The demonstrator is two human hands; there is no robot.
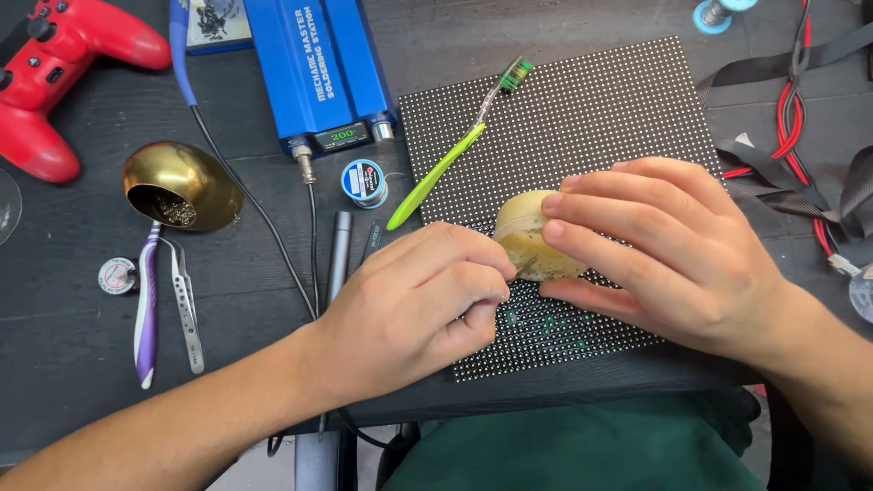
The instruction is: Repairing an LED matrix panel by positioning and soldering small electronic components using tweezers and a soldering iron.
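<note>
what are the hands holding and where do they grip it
The right hand grips a yellowish tape roll by its outer rim. The left hand pinches a thin metal tool near its tip.

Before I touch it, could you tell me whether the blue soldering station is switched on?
On: the blue soldering station shows lit green digits.

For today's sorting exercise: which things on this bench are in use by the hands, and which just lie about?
In use: right hand on yellowish roll; left hand pinching thin metal tool; dotted panel.

Lying about: green toothbrush, red game controller, blue soldering station, brass bowl, tweezers.
</note>
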